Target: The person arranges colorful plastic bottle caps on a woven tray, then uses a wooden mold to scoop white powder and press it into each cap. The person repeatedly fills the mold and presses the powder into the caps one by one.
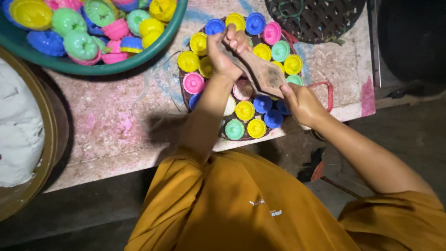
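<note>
Nearest, orange cloth (241, 204) over the lap, with both bare arms reaching out from it to the table (116, 125). Right hand (302, 103) closed around the near end of a wood tool (262, 72); left hand (223, 53) wrapped tight on the far end, fingers curled over the top. Tool held slanted, just above a round tray (185, 100) packed with small cups (245, 110) in yellow, blue, pink and green. Impossible to tell if the tool touches any cup below.

Probably best to keep both grips firm and the wrists steady, since the tool hangs over closely set cups that look light and easy to tip. Better to move slowly and low, and to lift straight up instead of dragging sideways. Worth watching the tray edge near the table's border.

Further left, a green basin (116, 69) heaped with more cups, and a brass bowl (46, 153) holding white dough (18, 125).
</note>
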